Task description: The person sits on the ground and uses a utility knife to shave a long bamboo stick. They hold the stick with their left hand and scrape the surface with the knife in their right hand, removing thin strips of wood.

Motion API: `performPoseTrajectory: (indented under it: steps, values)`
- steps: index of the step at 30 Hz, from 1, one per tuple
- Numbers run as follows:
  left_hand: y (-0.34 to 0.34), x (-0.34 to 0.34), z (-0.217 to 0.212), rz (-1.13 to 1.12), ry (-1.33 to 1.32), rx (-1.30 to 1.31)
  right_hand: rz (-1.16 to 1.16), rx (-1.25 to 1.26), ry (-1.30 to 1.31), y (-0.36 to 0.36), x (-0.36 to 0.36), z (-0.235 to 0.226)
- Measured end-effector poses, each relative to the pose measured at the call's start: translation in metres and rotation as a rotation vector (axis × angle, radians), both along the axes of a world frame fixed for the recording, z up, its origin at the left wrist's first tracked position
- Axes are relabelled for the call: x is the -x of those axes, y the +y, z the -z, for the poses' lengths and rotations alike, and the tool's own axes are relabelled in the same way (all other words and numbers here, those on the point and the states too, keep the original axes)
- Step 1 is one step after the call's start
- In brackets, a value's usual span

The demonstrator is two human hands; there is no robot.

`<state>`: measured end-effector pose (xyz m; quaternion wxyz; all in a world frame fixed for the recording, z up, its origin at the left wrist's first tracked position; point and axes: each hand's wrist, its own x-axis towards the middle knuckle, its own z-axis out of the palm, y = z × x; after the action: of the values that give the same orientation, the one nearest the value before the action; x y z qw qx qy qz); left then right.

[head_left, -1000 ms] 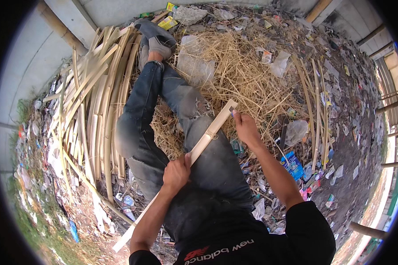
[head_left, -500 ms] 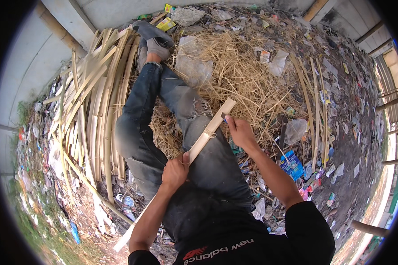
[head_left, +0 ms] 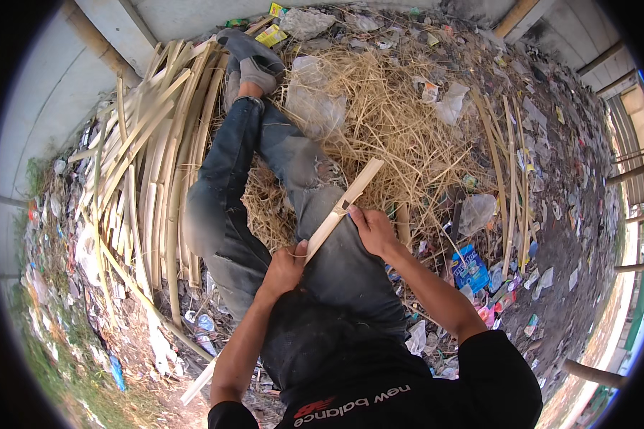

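A long pale bamboo strip [head_left: 365,176] lies slantwise across my thigh, its far end pointing over the straw. My left hand [head_left: 286,269] is closed round it near my lap, and its tail shows beyond my left forearm. My right hand [head_left: 374,230] is closed on a small knife; only its dark blade [head_left: 346,205] shows, pressed against the strip. The handle is hidden by my fingers. A thin sliver stands up from the wood beside the blade.
A heap of long bamboo strips [head_left: 154,186] lies left of my legs. Straw-like shavings [head_left: 386,107] cover the ground ahead. More strips [head_left: 511,186] lie to the right, near a blue packet [head_left: 470,269]. Litter covers the ground, and a pale wall [head_left: 193,21] runs behind.
My right hand has drawn the blade along the bamboo strip toward me, down and to the left. My left hand keeps its hold, almost in the same place.
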<state>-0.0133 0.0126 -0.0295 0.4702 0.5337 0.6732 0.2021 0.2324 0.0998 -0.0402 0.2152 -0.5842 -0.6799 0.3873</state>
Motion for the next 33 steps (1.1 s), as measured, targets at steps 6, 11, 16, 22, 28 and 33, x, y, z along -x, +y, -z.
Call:
performPoseTrajectory:
  steps: [6,11,16,22,28,33]
  values:
    - [0.017,-0.007,-0.003,-0.05,-0.165,0.177,-0.326,0.038,-0.114,0.004,0.006,-0.039]
    - [0.025,-0.014,0.004,-0.075,-0.204,0.206,-0.082,0.274,0.316,0.022,-0.027,0.001]
    - [0.022,-0.012,-0.006,-0.055,-0.176,0.202,0.218,0.415,0.698,0.02,-0.035,-0.009]
    - [0.017,-0.018,-0.006,-0.053,-0.069,0.001,0.14,-0.062,0.291,0.021,-0.016,-0.032]
    - [0.009,-0.015,-0.014,-0.172,-0.004,-0.212,0.238,-0.019,0.306,0.032,-0.011,-0.023]
    - [0.013,0.009,-0.028,-0.515,-0.127,-0.481,0.244,0.0,0.25,0.031,-0.008,-0.013]
